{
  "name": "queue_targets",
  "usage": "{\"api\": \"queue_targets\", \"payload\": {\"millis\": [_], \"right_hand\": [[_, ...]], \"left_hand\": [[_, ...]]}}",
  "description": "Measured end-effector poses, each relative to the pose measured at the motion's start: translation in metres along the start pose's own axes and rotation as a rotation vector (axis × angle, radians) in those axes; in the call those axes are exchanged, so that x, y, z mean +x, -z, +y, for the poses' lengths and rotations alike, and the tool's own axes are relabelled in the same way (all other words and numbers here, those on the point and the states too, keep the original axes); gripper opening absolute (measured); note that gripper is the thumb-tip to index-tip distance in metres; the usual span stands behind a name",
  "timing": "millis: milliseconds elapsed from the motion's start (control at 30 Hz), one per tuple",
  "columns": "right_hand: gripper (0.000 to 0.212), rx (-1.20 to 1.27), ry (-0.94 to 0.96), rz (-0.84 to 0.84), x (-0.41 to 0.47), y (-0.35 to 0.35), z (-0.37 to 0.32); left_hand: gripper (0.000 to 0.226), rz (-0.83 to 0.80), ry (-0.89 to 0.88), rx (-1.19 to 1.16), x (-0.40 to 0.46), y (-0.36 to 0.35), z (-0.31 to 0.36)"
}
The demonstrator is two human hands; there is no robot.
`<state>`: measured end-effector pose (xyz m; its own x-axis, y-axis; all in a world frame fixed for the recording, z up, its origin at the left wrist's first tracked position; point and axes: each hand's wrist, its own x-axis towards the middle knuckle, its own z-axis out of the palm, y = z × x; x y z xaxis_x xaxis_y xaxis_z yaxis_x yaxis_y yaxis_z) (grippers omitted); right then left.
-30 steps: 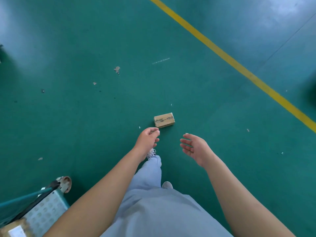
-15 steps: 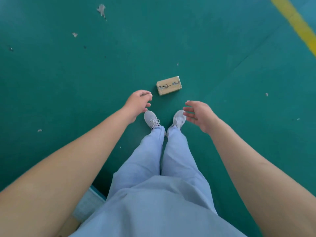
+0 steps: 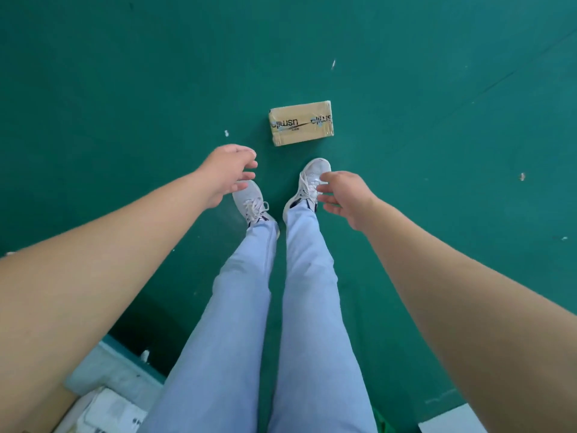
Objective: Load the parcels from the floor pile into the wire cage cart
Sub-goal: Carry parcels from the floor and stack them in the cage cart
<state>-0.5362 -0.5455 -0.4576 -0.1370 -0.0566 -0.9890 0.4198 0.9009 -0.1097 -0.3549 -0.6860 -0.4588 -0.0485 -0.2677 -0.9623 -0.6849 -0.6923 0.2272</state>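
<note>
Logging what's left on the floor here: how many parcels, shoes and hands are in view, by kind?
Parcels on the floor: 1, the taped brown parcel
Shoes: 2, the left shoe and the right shoe
Hands: 2, the left hand and the right hand, both holding nothing
Total: 5
</note>
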Motion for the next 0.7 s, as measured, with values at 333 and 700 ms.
{"api": "queue_targets", "payload": {"millis": [333, 700], "right_hand": [[0.029, -0.254, -0.015, 0.046, 0.225, 0.011, -0.021], [0.055, -0.359, 0.074, 0.110, 0.365, 0.015, -0.048]], "left_hand": [[0.008, 0.001, 0.071, 0.090, 0.211, -0.061, -0.010], [0.075, 0.008, 0.155, 0.013, 0.354, -0.101, -0.025]]}}
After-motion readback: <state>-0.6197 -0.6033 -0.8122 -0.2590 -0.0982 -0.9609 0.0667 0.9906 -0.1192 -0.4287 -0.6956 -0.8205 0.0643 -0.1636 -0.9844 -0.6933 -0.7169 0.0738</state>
